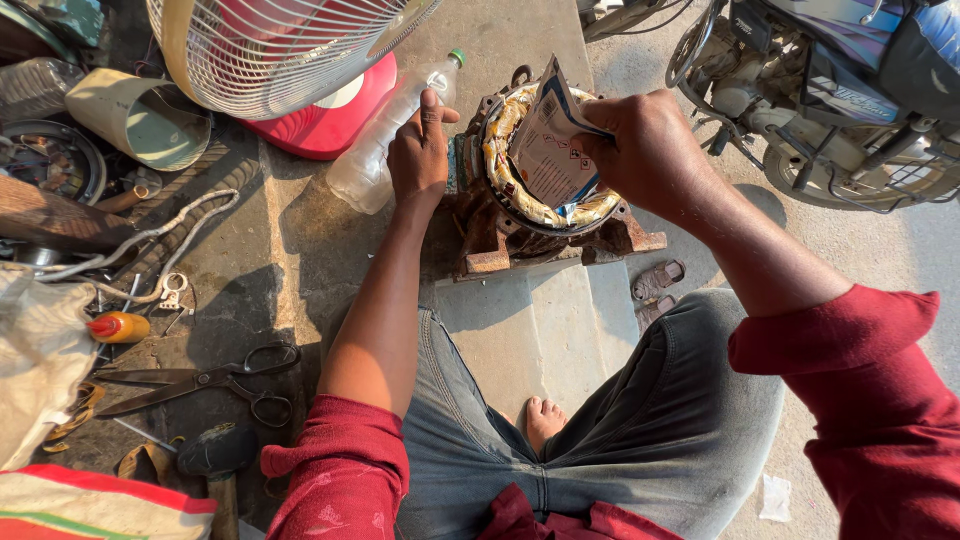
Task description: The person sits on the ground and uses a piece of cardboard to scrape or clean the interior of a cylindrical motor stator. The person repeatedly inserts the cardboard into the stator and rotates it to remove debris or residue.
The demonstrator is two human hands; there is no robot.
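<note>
Stator (500,215): pouch (548,150) in right hand (645,150) | left hand (420,150) on rim

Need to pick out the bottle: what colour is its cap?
Green; the bottle itself is clear plastic, under the left hand. Seen in the head view.

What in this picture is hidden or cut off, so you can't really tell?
- Inside of the motor stator, head view: covered by the white packet and the right hand.
- Left hand: its fingertips are hidden between the plastic bottle and the stator.
- Fan: cut off by the top edge.
- Motorcycle: cut off by the top and right edges.
- Hammer: handle runs off the bottom edge.
</note>
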